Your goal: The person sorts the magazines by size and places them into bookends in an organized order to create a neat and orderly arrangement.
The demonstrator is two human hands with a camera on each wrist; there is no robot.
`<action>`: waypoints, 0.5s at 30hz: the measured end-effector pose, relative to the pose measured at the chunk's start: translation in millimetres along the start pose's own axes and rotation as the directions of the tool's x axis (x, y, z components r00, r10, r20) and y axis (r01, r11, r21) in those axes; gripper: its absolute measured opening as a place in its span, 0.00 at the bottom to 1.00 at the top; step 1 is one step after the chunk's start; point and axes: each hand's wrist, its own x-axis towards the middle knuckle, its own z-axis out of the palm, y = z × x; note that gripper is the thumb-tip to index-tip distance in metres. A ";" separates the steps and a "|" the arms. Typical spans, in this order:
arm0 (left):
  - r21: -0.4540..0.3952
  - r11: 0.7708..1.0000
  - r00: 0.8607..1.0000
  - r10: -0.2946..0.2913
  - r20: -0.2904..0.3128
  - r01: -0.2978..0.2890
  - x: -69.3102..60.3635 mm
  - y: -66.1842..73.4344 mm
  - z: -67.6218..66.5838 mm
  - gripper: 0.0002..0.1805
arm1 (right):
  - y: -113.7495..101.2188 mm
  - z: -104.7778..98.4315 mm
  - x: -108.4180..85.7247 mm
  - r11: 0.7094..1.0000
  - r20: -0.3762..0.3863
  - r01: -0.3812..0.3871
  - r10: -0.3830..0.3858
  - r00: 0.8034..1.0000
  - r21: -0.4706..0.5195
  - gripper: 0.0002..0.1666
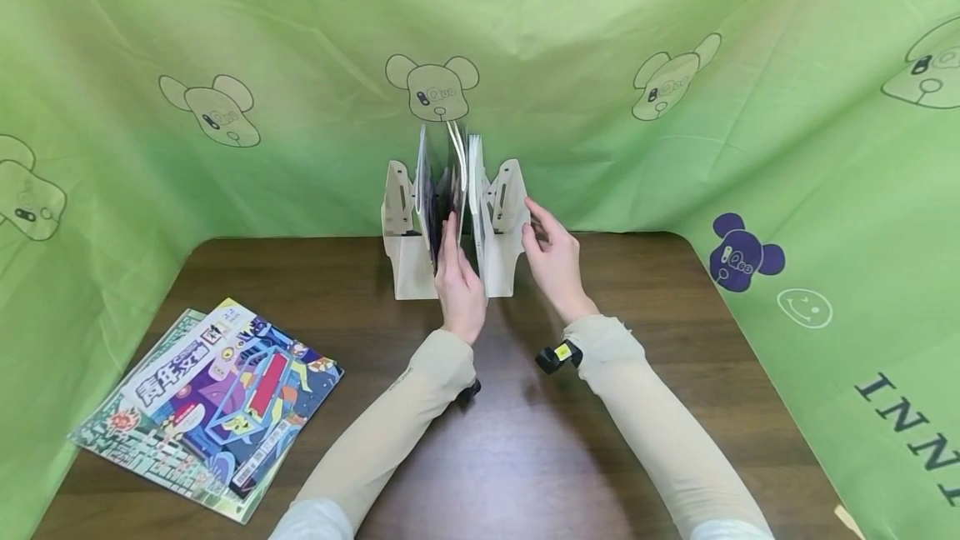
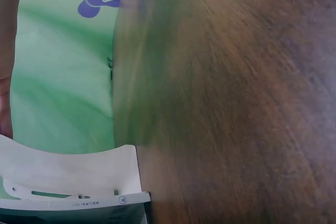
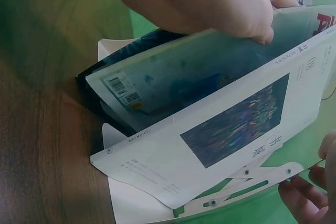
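Note:
A white book rack stands at the back of the table, with several thin magazines upright in it. My left hand reaches in among them from the front. In the right wrist view, its thumb and fingers straddle the edge of a teal-covered magazine with a barcode. A dark magazine leans on its left. To its right stands a white magazine, whose cover bears a dark picture. My right hand pinches the edge of the rack's right end panel.
Two or more magazines lie stacked flat at the table's left, the top one brightly coloured. Brown wooden tabletop extends in front of the rack. Green cloth with bear prints hangs behind and on both sides.

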 end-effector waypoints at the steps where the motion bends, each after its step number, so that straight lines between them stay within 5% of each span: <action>1: 0.004 1.000 1.000 -0.003 -0.003 0.003 0.1 -0.7 0.6 0.26 | 0.2 0.2 -0.1 1.000 0.001 -0.001 0.001 1.000 0.002 0.24; 15: 0.007 0.999 0.999 -0.040 -0.026 0.041 -4.3 -1.8 2.8 0.29 | 0.1 -0.3 1.3 1.000 -0.005 -0.005 0.005 1.000 0.010 0.24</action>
